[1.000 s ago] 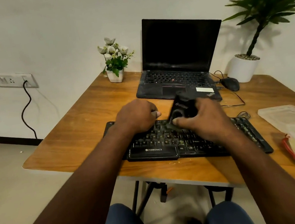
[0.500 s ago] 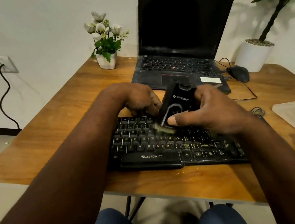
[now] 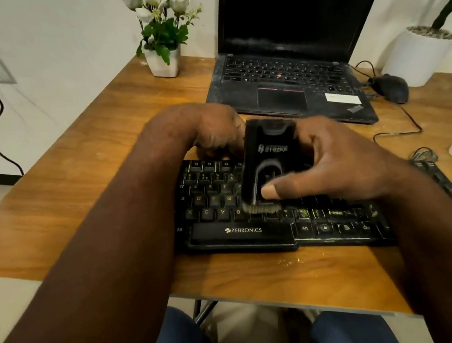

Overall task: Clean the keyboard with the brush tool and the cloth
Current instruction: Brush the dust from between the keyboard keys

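Wooden table, black keyboard: right hand grip wraps brush tool, bristles on keys; left hand curled at keyboard's far edge, grip can't tell.

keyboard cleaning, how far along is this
Done: some crumbs lie on the table in front. In hand: the right hand grips the brush tool, bristles on the keyboard, lower letter row; left hand at its far edge. Left: yellow specks on keys right of the spacebar; cloth wipe, no cloth in view.
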Tool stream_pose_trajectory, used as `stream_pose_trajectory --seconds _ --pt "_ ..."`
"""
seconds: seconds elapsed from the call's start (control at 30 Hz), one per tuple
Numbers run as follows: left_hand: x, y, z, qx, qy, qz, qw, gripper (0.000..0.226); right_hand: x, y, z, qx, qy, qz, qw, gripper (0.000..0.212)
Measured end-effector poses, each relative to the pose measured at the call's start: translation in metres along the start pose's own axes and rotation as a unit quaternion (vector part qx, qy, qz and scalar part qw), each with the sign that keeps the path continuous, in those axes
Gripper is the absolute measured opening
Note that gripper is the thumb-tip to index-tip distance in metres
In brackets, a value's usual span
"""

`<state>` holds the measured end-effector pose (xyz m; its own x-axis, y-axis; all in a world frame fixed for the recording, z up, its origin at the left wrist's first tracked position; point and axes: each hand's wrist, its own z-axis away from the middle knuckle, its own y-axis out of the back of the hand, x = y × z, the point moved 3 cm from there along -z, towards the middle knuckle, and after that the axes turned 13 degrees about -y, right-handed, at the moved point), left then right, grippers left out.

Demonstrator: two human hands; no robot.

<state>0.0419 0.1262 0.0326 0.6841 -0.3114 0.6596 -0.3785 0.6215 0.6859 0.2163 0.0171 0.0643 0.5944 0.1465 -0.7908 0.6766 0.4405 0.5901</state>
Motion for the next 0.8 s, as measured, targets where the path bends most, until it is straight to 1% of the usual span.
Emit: stream_pose_trajectory --seconds 0.03,0.07,0.1,0.17,0.2,0.23,0.27,0.3,0.33,0.37,0.4,0.43,0.5,0.53,0.57,0.6,0.63,0.67,0.7,0.73,0.77,0.8 --pt "0.000 0.000 0.001 0.002 0.003 0.002 1.000 0.031 0.001 -0.002 0.000 -0.021 -0.006 0.015 1.000 0.046" --pt "-0.001 -0.001 0.001 0.004 0.006 0.006 1.000 0.031 0.005 -0.002 -0.001 -0.016 -0.012 0.031 0.999 0.047" --pt "-0.002 -0.001 0.002 0.003 0.007 0.013 1.000 0.033 0.009 0.002 -0.003 0.016 -0.022 0.043 0.999 0.049" --pt "0.000 -0.004 0.003 -0.010 0.003 0.033 0.999 0.033 0.014 0.014 -0.006 0.119 -0.050 0.063 0.990 0.052" --pt "0.002 -0.005 0.004 -0.018 0.004 0.042 0.999 0.029 0.015 0.018 -0.005 0.154 -0.053 0.066 0.984 0.052" --pt "0.003 -0.005 0.005 -0.025 0.008 0.046 0.999 0.029 0.014 0.020 -0.003 0.162 -0.047 0.057 0.984 0.050" --pt "0.004 -0.005 0.006 -0.030 0.013 0.044 0.999 0.032 0.013 0.018 0.000 0.135 -0.037 0.037 0.989 0.047" --pt "0.005 -0.005 0.007 -0.032 0.017 0.037 0.999 0.034 0.010 0.013 0.003 0.084 -0.026 0.011 0.996 0.045" --pt "0.007 -0.005 0.010 -0.030 0.022 0.032 0.999 0.032 0.005 0.007 0.006 0.024 -0.019 -0.009 0.999 0.045" --pt "0.009 -0.005 0.011 -0.027 0.022 0.028 0.999 0.023 0.002 -0.001 0.008 -0.027 -0.014 -0.014 0.999 0.046" --pt "0.009 -0.006 0.011 -0.021 0.020 0.018 0.999 0.016 0.001 -0.006 0.008 -0.050 -0.007 -0.003 0.999 0.046" --pt "0.009 -0.007 0.011 -0.011 0.019 0.001 1.000 0.015 0.002 -0.008 0.007 -0.036 -0.003 0.013 0.999 0.045" --pt "0.009 -0.010 0.014 0.009 0.014 -0.012 1.000 0.020 0.006 -0.001 0.002 0.070 -0.010 0.042 0.997 0.045" --pt "0.009 -0.012 0.017 0.018 0.008 0.005 1.000 0.020 0.007 0.004 0.001 0.124 -0.017 0.054 0.991 0.048" --pt "0.011 -0.014 0.019 0.021 0.001 0.029 0.999 0.017 0.008 0.009 0.002 0.151 -0.019 0.055 0.987 0.050" --pt "0.012 -0.015 0.020 0.026 0.000 0.051 0.998 0.014 0.009 0.011 0.004 0.145 -0.021 0.045 0.988 0.051" --pt "0.012 -0.016 0.022 0.033 0.004 0.060 0.998 0.014 0.010 0.010 0.006 0.106 -0.020 0.021 0.994 0.051" --pt "0.013 -0.015 0.022 0.040 0.009 0.053 0.998 0.016 0.009 0.005 0.009 0.048 -0.016 -0.002 0.999 0.051" --pt "0.013 -0.015 0.023 0.046 0.014 0.044 0.998 0.021 0.008 -0.001 0.011 -0.009 -0.007 -0.013 1.000 0.050" --pt "0.013 -0.014 0.024 0.049 0.017 0.035 0.998 0.025 0.007 -0.006 0.012 -0.041 0.003 -0.009 0.999 0.048" --pt "0.013 -0.014 0.024 0.052 0.018 0.027 0.998 0.025 0.007 -0.009 0.011 -0.036 0.012 0.005 0.999 0.047" --pt "0.014 -0.014 0.025 0.054 0.020 0.016 0.998 0.024 0.008 -0.008 0.008 0.005 0.015 0.024 1.000 0.045"
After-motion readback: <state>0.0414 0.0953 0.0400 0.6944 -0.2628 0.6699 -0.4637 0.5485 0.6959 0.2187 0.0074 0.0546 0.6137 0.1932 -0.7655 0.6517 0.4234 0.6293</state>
